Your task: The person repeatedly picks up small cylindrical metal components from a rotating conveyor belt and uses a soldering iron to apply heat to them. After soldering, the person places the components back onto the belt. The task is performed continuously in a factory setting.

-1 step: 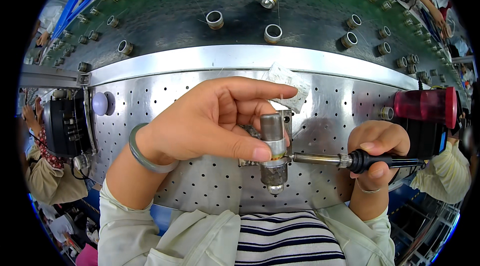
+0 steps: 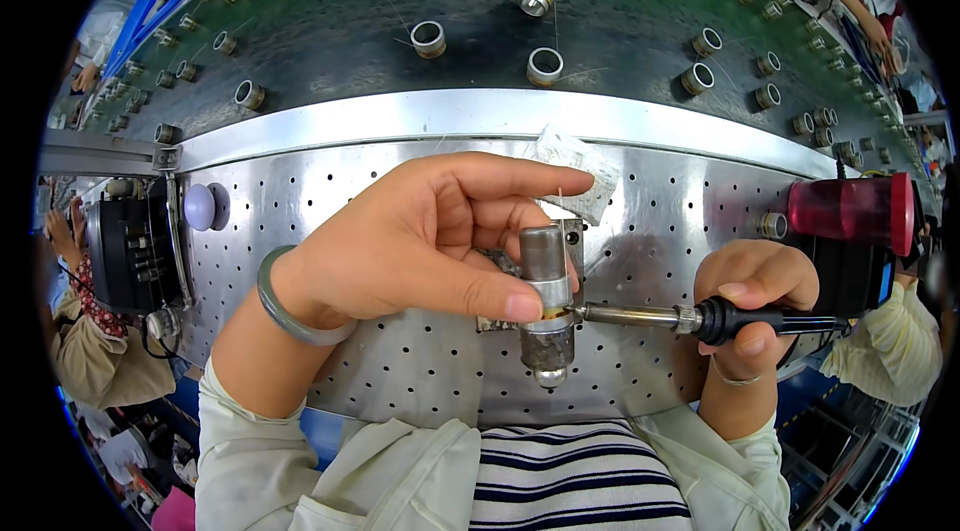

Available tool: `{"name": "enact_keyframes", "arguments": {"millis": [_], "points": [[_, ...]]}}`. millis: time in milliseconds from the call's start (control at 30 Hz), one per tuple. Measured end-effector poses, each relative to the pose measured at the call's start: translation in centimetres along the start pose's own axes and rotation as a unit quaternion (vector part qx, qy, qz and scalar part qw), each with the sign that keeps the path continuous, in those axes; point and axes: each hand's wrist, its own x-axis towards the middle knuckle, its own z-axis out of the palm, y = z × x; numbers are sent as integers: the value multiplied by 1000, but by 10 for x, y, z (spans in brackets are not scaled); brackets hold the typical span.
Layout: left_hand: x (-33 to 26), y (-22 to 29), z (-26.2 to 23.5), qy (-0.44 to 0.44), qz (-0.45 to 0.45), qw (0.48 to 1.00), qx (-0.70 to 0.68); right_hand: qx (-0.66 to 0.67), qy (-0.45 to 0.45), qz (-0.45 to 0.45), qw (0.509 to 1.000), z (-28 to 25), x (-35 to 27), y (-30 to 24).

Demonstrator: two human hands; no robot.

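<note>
My left hand (image 2: pixel 430 241) is closed on a silvery metal ring (image 2: pixel 549 293) with a yellowish band. The ring sits around a dark metal post (image 2: pixel 543 253) that has a rounded, shiny near end. My thumb presses on the ring's left side, and the index finger stretches out above the post. Some of the other fingers are hidden behind it. From the right, my right hand (image 2: pixel 765 281) grips a soldering iron (image 2: pixel 640 317) by its black handle. The iron's tip meets the ring's right side at the yellowish band.
Under my hands lies a perforated metal worktop (image 2: pixel 400 371). A whitish pad (image 2: pixel 590 171) rests behind the post. Beyond a metal rail (image 2: pixel 400 118), several rings stand on a green belt (image 2: pixel 330 41). A red transparent container (image 2: pixel 850 216) is at right, a black device (image 2: pixel 140 246) at left.
</note>
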Motion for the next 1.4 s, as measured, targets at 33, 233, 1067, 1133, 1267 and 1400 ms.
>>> {"name": "enact_keyframes", "arguments": {"millis": [33, 233, 1067, 1133, 1267, 1400], "points": [[0, 0, 1, 0, -2, 1000, -5, -4, -2, 0, 1000, 0, 0, 0], [1, -1, -2, -20, 2, 1000, -10, -12, 18, 16, 1000, 0, -2, -1], [0, 1, 5, -17, 8, 1000, -11, -5, -28, -16, 999, -5, 0, -1], [1, 0, 5, -15, 6, 1000, -12, -3, -27, -11, 1000, -4, 0, -1], [1, 0, 5, -15, 8, 1000, -13, -9, -22, -1, 1000, -3, -1, -2], [1, 0, 5, -12, 8, 1000, -16, -13, -17, 1, 1000, -3, -1, -2]]}}
